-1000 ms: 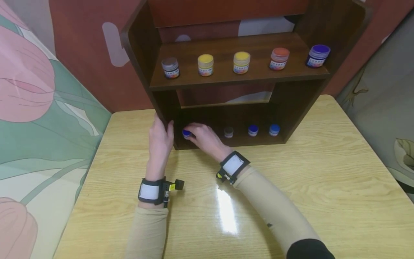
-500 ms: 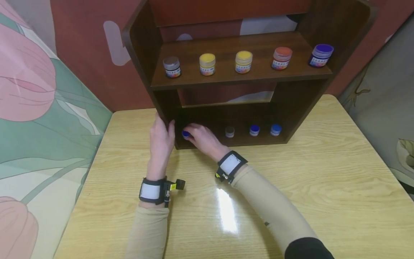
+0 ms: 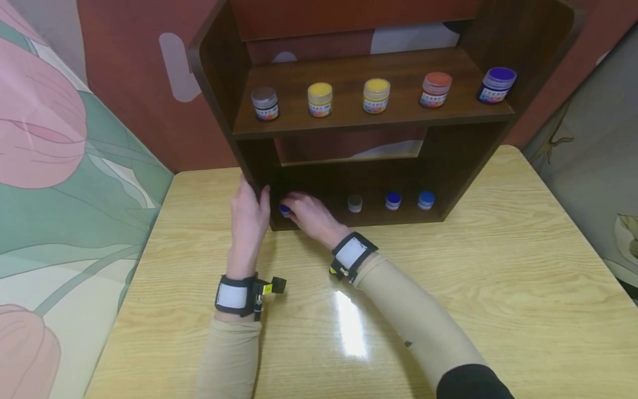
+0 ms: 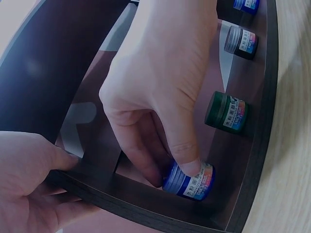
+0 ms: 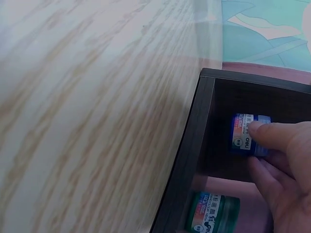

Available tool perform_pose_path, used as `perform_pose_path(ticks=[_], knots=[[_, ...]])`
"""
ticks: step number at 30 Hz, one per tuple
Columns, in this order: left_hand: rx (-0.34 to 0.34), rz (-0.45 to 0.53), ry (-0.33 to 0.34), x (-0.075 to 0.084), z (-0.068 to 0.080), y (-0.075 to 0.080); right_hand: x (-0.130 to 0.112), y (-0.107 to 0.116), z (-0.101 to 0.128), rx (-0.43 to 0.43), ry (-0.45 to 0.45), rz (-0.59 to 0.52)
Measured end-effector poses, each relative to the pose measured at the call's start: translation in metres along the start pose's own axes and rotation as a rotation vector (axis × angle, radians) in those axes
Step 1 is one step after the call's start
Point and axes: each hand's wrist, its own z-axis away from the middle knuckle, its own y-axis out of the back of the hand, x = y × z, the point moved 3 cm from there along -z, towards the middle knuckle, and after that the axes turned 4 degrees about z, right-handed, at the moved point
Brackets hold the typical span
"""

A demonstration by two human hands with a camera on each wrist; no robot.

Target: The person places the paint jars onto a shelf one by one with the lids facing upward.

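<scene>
My right hand [image 3: 311,215] pinches a blue paint jar [image 4: 190,180] between thumb and fingers, at the left end of the lower level of a dark brown wooden shelf [image 3: 369,124]. In the right wrist view the labelled side of the blue paint jar [image 5: 245,133] shows. With thumb inside and fingers outside, my left hand [image 3: 249,213] holds the shelf's left side panel. A dark green jar [image 4: 227,112] stands beside the pinched one; the right hand hides it in the head view.
Farther right on the lower level are a dark-lidded jar [image 3: 355,204] and two blue jars [image 3: 393,201]. The upper level bears several jars, among them a yellow one [image 3: 320,100] and a red one [image 3: 436,90]. The shelf stands on a light wooden table [image 3: 498,266] against the wall.
My right hand has shifted slightly left with the blue paint jar, nearer the shelf's left side panel. The left hand keeps its hold on the panel.
</scene>
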Motion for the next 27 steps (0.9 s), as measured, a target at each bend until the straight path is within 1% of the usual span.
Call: perform_pose_path(ticks=[6, 14, 22, 27], knots=[[-0.002, 0.005, -0.005, -0.0003, 0.0008, -0.0001, -0.0007, -0.0018, -0.0006, 0.011, 0.005, -0.01], [0.004, -0.002, -0.003, -0.0003, 0.0022, -0.0003, -0.0004, -0.0069, -0.0027, -0.004, -0.003, 0.006], [0.014, 0.005, -0.016, -0.0007, 0.0023, -0.0012, -0.0011, -0.0087, -0.0047, -0.01, -0.011, 0.023], [0.011, 0.006, -0.008, -0.0006, 0.0015, -0.0007, -0.0012, -0.0089, -0.006, -0.017, -0.017, 0.022]])
